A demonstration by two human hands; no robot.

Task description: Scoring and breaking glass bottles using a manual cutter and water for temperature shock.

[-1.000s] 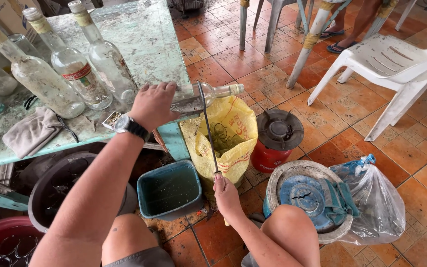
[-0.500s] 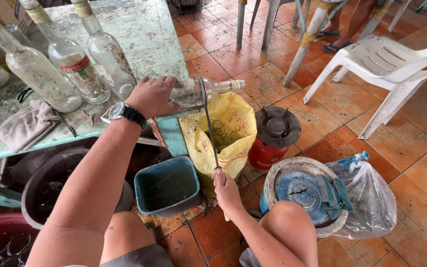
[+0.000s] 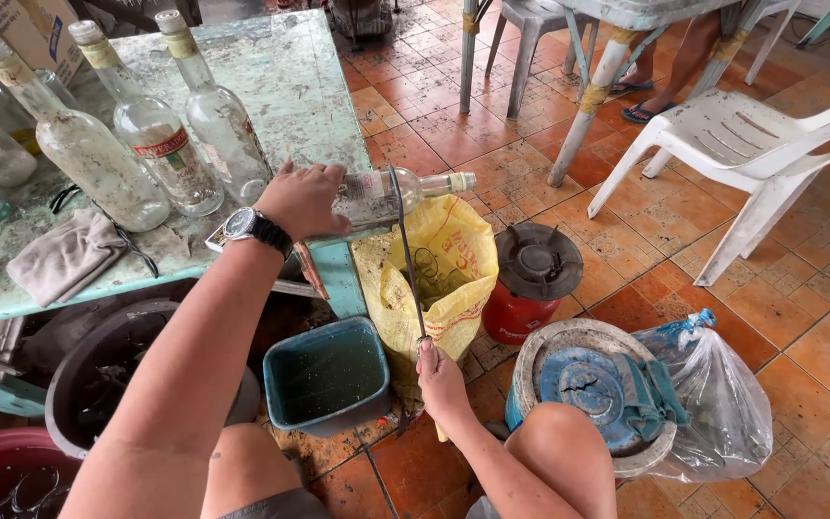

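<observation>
My left hand, with a black wristwatch, grips a clear glass bottle lying on its side at the edge of the worn green table, its neck pointing right over a yellow sack. My right hand holds the lower end of a long thin metal blade that rises up and rests against the bottle's body. A teal plastic bin stands on the floor below, between my knees.
Several dusty upright glass bottles and a grey rag sit on the table. On the tiled floor are a red gas stove, a round blue-topped drum with a clear plastic bag, dark tubs at left, and a white plastic chair.
Both hands keep their grip; the blade stays against the bottle. Only the view has shifted slightly.
</observation>
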